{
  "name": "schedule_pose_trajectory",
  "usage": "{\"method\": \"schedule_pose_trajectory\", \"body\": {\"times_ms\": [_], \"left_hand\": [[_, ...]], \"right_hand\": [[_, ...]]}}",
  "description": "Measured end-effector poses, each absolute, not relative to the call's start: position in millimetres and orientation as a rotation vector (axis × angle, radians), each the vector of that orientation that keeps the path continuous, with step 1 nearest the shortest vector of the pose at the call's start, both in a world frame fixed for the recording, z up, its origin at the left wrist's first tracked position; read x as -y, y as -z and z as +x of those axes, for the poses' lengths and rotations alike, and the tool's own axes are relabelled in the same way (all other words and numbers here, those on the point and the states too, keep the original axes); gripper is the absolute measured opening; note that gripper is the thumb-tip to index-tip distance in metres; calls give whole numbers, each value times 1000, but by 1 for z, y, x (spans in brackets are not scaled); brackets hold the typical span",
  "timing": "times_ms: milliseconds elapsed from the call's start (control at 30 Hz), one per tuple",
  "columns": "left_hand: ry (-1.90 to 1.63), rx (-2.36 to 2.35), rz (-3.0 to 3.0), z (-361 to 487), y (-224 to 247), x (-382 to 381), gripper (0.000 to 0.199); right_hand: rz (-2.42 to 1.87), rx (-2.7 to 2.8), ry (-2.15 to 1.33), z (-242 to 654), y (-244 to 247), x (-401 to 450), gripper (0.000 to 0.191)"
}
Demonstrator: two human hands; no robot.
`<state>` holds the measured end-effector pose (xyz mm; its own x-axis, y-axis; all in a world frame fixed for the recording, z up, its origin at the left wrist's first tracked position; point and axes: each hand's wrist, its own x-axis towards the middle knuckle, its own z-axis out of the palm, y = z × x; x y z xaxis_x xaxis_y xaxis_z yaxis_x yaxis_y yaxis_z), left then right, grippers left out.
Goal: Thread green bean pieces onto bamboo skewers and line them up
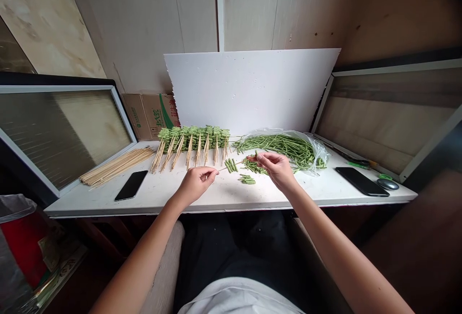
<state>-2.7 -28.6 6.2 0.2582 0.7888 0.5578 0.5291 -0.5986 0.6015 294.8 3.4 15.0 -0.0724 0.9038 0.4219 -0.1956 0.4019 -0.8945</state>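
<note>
My left hand (197, 184) pinches one end of a thin wooden skewer (223, 168) above the white table (202, 198). Several short green bean pieces (231, 165) sit on the skewer between my hands. My right hand (276, 167) is closed on a green bean piece (256, 154) at the skewer's other end. Below it lie loose cut bean pieces (247, 179), with more partly behind my right hand. Long green beans (285, 146) rest in a clear plastic bag. Finished-looking bean skewers (195, 136) are stacked at the back left, their sticks pointing toward me.
Bare skewers (115, 164) and a phone (131, 185) lie at left. Another phone (361, 181) and a mouse (388, 184) are at right. A white foam board (252, 92) and a cardboard box (151, 111) stand behind; framed panels flank the table.
</note>
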Motion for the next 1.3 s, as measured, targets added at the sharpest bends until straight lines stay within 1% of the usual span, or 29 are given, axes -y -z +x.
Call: {"method": "schedule_pose_trajectory", "body": {"times_ms": [200,433,667,833,1033,1300], "left_hand": [[-1235,-1173,2194,1,-7,30,35],[-1384,-1158,2096,5,-6,28,32],[-1433,-1079,2196,3,0,28,29],[-1403,-1073,2245,6,0,31,31],[-1329,-1112,2123,7,8,25,36],[-1303,-1140,2136,1,8,20,34]], "right_hand": [[-703,1339,-1024,296,-20,-2,26],[-725,1200,-1001,295,-23,-2,27],[-725,1254,-996,294,-22,-2,27],[-701,1298,-939,294,-23,-2,25],[-712,1340,-880,290,-24,2,30],[-725,1395,-836,280,-24,8,32]]}}
